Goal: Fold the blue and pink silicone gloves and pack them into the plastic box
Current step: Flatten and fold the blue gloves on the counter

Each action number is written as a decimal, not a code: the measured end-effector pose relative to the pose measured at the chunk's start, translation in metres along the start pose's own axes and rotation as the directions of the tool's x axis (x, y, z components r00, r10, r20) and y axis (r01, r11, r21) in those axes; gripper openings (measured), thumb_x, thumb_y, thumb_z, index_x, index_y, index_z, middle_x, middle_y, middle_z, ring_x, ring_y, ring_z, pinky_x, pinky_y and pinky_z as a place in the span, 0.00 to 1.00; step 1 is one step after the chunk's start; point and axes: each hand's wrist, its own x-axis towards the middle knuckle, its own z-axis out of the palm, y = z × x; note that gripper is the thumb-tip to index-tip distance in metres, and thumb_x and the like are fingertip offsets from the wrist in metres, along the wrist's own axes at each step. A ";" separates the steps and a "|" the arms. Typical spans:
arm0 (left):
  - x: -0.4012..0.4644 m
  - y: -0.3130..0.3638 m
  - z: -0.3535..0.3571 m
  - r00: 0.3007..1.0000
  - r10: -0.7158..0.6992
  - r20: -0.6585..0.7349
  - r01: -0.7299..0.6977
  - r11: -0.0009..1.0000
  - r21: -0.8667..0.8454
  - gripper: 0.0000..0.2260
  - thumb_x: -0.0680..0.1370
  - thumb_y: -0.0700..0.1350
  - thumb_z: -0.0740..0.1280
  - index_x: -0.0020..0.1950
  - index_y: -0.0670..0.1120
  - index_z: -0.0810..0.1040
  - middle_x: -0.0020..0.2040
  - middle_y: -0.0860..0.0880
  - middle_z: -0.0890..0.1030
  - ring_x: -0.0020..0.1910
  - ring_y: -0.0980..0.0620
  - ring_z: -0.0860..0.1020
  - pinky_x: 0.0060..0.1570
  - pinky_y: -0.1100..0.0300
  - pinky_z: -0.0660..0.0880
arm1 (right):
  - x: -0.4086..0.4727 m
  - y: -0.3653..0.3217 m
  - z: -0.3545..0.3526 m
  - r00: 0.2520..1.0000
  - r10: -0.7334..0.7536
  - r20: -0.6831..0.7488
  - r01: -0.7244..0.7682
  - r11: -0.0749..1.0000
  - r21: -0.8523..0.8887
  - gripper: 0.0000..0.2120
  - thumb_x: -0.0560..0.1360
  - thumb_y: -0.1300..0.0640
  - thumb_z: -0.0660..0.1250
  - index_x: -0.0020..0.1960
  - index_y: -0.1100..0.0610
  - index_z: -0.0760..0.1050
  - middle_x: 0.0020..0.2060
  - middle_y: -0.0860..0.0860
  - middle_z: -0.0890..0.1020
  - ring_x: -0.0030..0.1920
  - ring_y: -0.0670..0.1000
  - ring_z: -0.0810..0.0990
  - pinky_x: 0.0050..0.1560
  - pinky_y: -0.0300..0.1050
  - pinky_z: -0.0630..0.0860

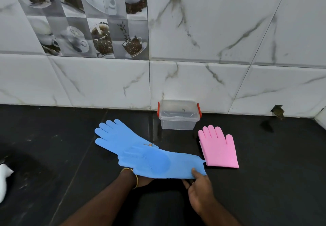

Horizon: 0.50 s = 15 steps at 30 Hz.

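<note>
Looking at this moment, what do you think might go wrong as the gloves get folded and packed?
The plastic box has its lid on, so nothing can go in until a hand is freed to open it. The upper blue glove is held by the left hand beneath it and pinched by the right hand; it overlaps the lower blue glove, which may get dragged along.

The dark counter (264,181) lies bare to the right of the pink glove (218,149) and at far left. The lidded plastic box (179,115) stands against the tiled wall (229,84), blocking approach from behind. Blue gloves (134,148) sprawl before it at left, the pink glove near its right.
</note>
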 end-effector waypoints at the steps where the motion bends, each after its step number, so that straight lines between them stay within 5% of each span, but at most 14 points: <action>1: 0.006 -0.009 -0.001 0.986 0.052 0.156 -0.059 0.997 0.039 0.10 0.81 0.35 0.52 0.57 0.45 0.69 0.51 0.50 0.69 0.54 0.49 0.71 0.40 0.58 0.72 | 0.001 0.002 -0.003 1.000 -0.009 -0.014 0.009 1.000 -0.024 0.11 0.81 0.67 0.59 0.61 0.58 0.74 0.52 0.56 0.82 0.50 0.56 0.81 0.47 0.53 0.77; 3: 0.038 -0.039 -0.014 0.856 0.126 0.502 -0.239 0.957 0.166 0.17 0.82 0.41 0.60 0.71 0.45 0.63 0.67 0.50 0.68 0.68 0.47 0.68 0.53 0.56 0.73 | 0.007 0.003 -0.006 0.998 -0.033 -0.050 0.030 0.998 -0.050 0.11 0.80 0.68 0.59 0.58 0.57 0.75 0.51 0.56 0.82 0.50 0.55 0.81 0.47 0.52 0.77; 4: 0.052 -0.058 -0.016 0.765 0.263 0.588 -0.497 0.821 0.279 0.28 0.81 0.53 0.62 0.77 0.48 0.54 0.75 0.51 0.59 0.76 0.48 0.58 0.65 0.53 0.68 | 0.008 0.003 -0.007 0.998 -0.052 -0.039 0.049 0.997 -0.060 0.12 0.80 0.69 0.59 0.58 0.57 0.75 0.50 0.55 0.82 0.50 0.54 0.81 0.47 0.52 0.77; 5: 0.061 -0.063 -0.006 0.629 0.506 0.590 -0.760 0.559 0.332 0.38 0.77 0.66 0.58 0.79 0.52 0.44 0.79 0.54 0.47 0.79 0.49 0.46 0.74 0.48 0.56 | 0.009 0.003 -0.009 0.996 -0.073 -0.045 0.068 0.993 -0.093 0.12 0.80 0.70 0.59 0.59 0.58 0.75 0.51 0.56 0.82 0.50 0.55 0.81 0.49 0.52 0.77; 6: 0.085 -0.075 -0.012 0.452 0.527 0.720 -0.879 0.400 0.259 0.42 0.73 0.73 0.51 0.79 0.55 0.38 0.79 0.54 0.37 0.78 0.48 0.37 0.76 0.44 0.45 | 0.010 0.004 -0.011 0.995 -0.090 -0.051 0.084 0.990 -0.115 0.13 0.79 0.70 0.60 0.61 0.60 0.74 0.52 0.57 0.82 0.51 0.56 0.81 0.52 0.53 0.77; 7: 0.097 -0.084 -0.025 0.369 0.495 0.787 -0.922 0.300 0.243 0.42 0.72 0.75 0.47 0.78 0.56 0.36 0.78 0.53 0.32 0.77 0.47 0.33 0.75 0.42 0.39 | 0.013 0.003 -0.014 0.992 -0.106 -0.076 0.094 0.985 -0.147 0.14 0.79 0.71 0.61 0.63 0.62 0.73 0.53 0.58 0.81 0.53 0.57 0.80 0.55 0.54 0.76; 11: 0.113 -0.101 -0.024 0.476 0.571 0.669 -0.852 0.486 0.192 0.36 0.75 0.66 0.52 0.80 0.56 0.46 0.81 0.51 0.40 0.79 0.47 0.41 0.74 0.40 0.47 | 0.020 0.003 -0.023 0.981 -0.157 -0.117 0.114 0.943 -0.314 0.19 0.76 0.71 0.66 0.67 0.63 0.70 0.56 0.61 0.80 0.56 0.60 0.81 0.59 0.56 0.77; 15: 0.102 -0.100 -0.025 0.697 0.500 0.515 -0.624 0.776 0.091 0.33 0.71 0.59 0.66 0.75 0.57 0.62 0.79 0.50 0.52 0.77 0.44 0.52 0.72 0.43 0.55 | 0.020 0.006 -0.024 0.957 -0.249 -0.149 0.152 0.868 -0.472 0.25 0.74 0.70 0.69 0.69 0.63 0.69 0.59 0.60 0.79 0.54 0.58 0.80 0.59 0.57 0.78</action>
